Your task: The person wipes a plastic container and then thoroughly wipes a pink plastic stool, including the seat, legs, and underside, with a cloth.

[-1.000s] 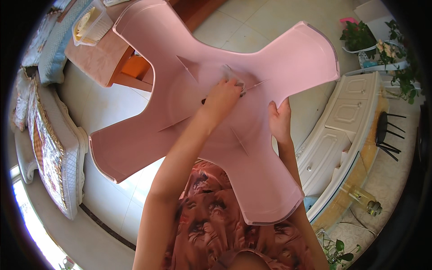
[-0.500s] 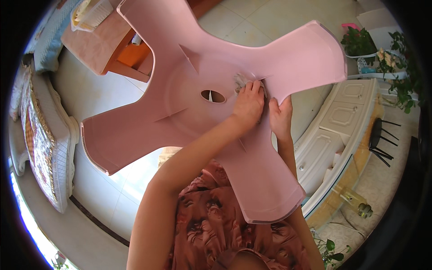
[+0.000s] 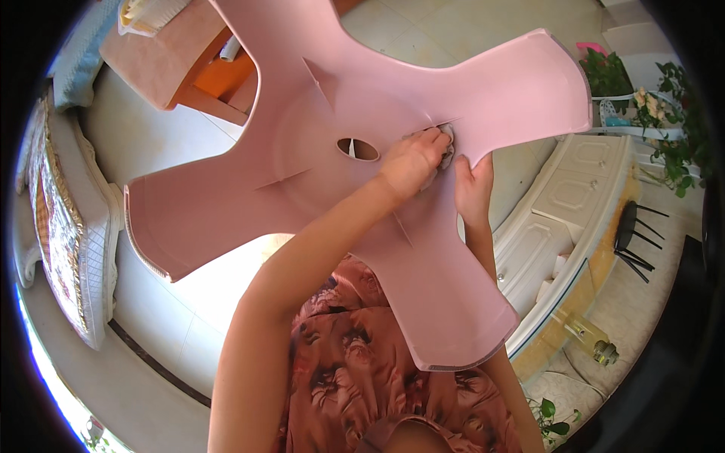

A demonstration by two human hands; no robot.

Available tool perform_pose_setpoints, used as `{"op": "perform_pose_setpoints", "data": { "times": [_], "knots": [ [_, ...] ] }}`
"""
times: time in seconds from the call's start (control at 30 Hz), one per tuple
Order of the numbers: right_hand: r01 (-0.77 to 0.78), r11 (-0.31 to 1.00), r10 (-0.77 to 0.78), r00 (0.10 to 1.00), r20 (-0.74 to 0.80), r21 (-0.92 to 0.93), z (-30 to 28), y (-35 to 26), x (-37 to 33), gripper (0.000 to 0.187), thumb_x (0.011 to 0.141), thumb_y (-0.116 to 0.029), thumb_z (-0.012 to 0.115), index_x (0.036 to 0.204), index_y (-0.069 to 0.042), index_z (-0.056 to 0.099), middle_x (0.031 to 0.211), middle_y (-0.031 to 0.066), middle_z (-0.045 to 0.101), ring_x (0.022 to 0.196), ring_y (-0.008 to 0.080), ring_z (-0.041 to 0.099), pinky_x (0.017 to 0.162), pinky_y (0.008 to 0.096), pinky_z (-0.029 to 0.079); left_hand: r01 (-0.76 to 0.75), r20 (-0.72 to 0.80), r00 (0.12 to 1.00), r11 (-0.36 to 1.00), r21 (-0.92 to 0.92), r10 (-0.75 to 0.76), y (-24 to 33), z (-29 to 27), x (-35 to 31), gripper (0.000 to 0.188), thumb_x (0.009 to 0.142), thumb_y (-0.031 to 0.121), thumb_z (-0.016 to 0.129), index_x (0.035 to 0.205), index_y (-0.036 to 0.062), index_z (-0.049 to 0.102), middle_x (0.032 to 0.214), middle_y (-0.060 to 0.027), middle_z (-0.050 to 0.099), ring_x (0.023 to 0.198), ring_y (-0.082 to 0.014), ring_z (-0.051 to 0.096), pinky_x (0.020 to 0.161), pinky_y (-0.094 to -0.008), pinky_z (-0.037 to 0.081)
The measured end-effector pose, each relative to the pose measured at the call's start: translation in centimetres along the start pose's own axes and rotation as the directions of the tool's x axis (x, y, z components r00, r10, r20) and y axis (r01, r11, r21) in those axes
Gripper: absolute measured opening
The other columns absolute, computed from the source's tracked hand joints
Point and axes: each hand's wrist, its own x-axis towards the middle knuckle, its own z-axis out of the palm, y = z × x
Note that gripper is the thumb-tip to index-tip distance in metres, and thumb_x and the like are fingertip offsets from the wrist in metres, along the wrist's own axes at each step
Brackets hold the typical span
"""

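Observation:
A pink plastic stool (image 3: 204, 211) is held up with its hollow underside facing me, its four legs spread outward. Thin ribs and an oval hole in the seat show inside it. My left hand (image 3: 411, 162) reaches across the underside, fingers closed on a crumpled greyish cloth (image 3: 447, 147) pressed against the inner surface beside a rib. At the curved edge between the two right-hand legs, my right hand (image 3: 474, 195) grips the stool, thumb on the near face. Its other fingers are hidden behind the plastic.
A pinkish table (image 3: 143, 68) with a plastic basket (image 3: 155, 15) stands at the upper left. A mattress (image 3: 75, 234) lies at the left. White cabinets (image 3: 559, 204) line the right side, near potted plants (image 3: 608, 75), a black stool (image 3: 628, 230) and a bottle (image 3: 593, 340).
My left hand has slid slightly left and down on the underside, its fingers now bunched around the cloth. The stool has tilted a little, its left leg rising. My right hand keeps its grip.

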Motion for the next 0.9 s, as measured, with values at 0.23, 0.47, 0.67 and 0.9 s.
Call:
{"op": "perform_pose_setpoints", "data": {
  "times": [0.23,0.47,0.67,0.9],
  "knots": [
    [-0.017,1.0,0.017,0.999,-0.043,0.001,0.1,0.4,-0.5,0.049,0.088,0.003,0.043,0.136,0.009,0.038,0.124,0.0249,0.057,0.113,0.0334,0.058,0.1,0.0373,0.042,-0.149,0.244,0.954,0.981,-0.124,0.176,-0.5,-0.2,-3.0,0.022,0.071,-0.001,0.062,0.093,0.0035,0.063,0.1,-0.0069,0.063,0.104,-0.027,0.057,0.087,-0.0376,0.05],
    [-0.063,0.998,0.063,0.998,0.009,0.022,0.1,-0.1,-0.4,0.05,0.088,0.003,0.043,0.137,0.009,0.037,0.122,0.0241,0.058,0.112,0.0317,0.058,0.099,0.0363,0.042,-0.32,0.674,0.714,0.945,0.073,0.19,1.5,-3.2,-4.0,0.007,0.071,0.002,0.063,0.073,0.0047,0.069,0.094,-0.0085,0.066,0.1,-0.0263,0.058,0.083,-0.0317,0.051],
    [0.028,0.998,-0.03,0.999,-0.028,-0.054,0.2,-0.4,-0.5,0.047,0.088,0.003,0.043,0.134,0.009,0.038,0.116,0.0254,0.06,0.107,0.0352,0.06,0.095,0.037,0.044,-0.29,0.448,0.888,0.88,0.377,0.101,2.7,-3.7,-3.4,0.009,0.072,0.007,0.064,0.076,0.0063,0.073,0.1,-0.0056,0.065,0.102,-0.0236,0.056,0.081,-0.0363,0.051],
    [0.007,1.0,-0.009,0.997,-0.076,-0.029,0.4,-0.1,-1.3,0.044,0.088,0.002,0.043,0.132,0.009,0.04,0.112,0.027,0.062,0.102,0.0388,0.062,0.092,0.0403,0.047,-0.464,0.629,0.726,0.873,0.15,0.278,1.7,-3.2,-5.3,0.013,0.077,0.013,0.063,0.077,0.0088,0.075,0.102,-0.0013,0.068,0.105,-0.0226,0.059,0.08,-0.0358,0.052]
  ]
}}
